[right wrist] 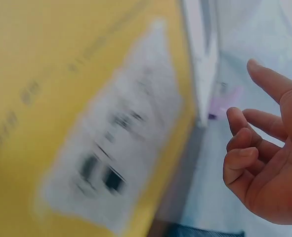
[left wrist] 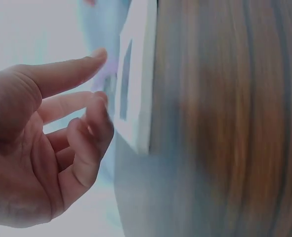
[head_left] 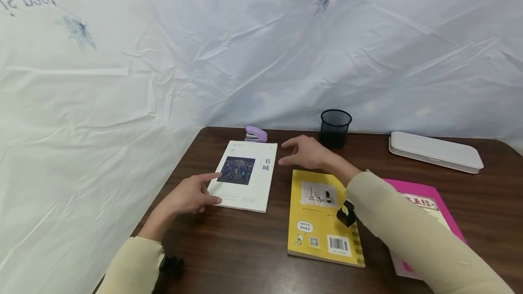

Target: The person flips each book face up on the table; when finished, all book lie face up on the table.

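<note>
I take the white book as my landmark: it lies flat, cover up, near the table's left edge, which leaves both of its long sides free to reach. My left hand sits at its near-left corner, forefinger stretched onto the cover, the other fingers loosely bent, gripping nothing. My right hand hovers just off its far-right corner, fingers relaxed and spread, holding nothing. Right of the book lies a yellow book under my right forearm; behind it sit a purple stapler and a black mesh cup.
</note>
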`<state>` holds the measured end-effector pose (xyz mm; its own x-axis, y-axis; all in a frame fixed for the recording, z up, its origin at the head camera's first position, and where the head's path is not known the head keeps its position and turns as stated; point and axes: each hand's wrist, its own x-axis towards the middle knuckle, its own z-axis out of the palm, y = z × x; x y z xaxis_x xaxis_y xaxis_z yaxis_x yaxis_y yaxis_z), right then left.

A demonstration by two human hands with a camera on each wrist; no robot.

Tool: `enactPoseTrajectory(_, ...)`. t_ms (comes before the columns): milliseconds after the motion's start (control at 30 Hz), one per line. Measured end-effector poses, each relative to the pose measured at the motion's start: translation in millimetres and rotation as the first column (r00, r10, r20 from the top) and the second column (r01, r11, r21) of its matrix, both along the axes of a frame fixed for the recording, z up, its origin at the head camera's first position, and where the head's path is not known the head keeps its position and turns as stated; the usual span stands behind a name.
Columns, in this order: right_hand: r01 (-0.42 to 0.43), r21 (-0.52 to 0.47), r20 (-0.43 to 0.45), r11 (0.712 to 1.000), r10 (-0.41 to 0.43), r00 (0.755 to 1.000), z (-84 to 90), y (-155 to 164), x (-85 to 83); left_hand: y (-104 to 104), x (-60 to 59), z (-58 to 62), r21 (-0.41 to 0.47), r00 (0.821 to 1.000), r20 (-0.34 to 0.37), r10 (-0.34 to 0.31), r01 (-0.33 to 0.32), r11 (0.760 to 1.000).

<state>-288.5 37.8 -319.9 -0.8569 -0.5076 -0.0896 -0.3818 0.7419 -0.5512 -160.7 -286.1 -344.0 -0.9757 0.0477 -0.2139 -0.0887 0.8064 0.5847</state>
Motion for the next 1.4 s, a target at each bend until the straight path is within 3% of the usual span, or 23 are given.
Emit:
enactPoseTrajectory(133,-0.008,-0.038,-0.045,0.999,0.006,0.999,17.4,23.9,2.1,28.8,5.0,9.7,0.037,0.997,0.012,-0.075,0.075,0.997)
enactPoseTrajectory(300,0.011,-0.048,-0.055,0.999,-0.014,0.998,24.6,54.4,7.5,57.4,12.9,15.8,0.115,0.984,0.005,-0.181,0.179,0.977)
enactPoseTrajectory(500,0.051,-0.038,-0.048,0.998,-0.053,0.997,20.3,87.5,12.7,83.5,21.3,13.6,0.178,0.965,0.005,-0.263,0.258,0.95)
enactPoseTrajectory(733,0.093,-0.071,0.031,0.993,-0.091,0.995,6.1,122.8,19.9,114.4,26.7,5.0,0.24,0.934,0.049,-0.353,0.332,0.912)
enactPoseTrajectory(933,0.091,-0.104,0.155,0.99,-0.074,0.985,-14.6,145.2,27.0,136.3,32.5,-4.9,0.27,0.923,0.079,-0.376,0.343,0.9)
enactPoseTrajectory(1100,0.075,-0.146,0.229,0.986,-0.04,0.973,-29.6,153.4,30.1,147.0,38.9,-11.4,0.247,0.92,0.09,-0.381,0.35,0.903)
enactPoseTrajectory(1400,0.119,-0.21,0.277,0.97,-0.058,0.959,-40.6,158.9,30.6,161.6,45.3,-14.1,0.201,0.934,0.056,-0.353,0.335,0.92)
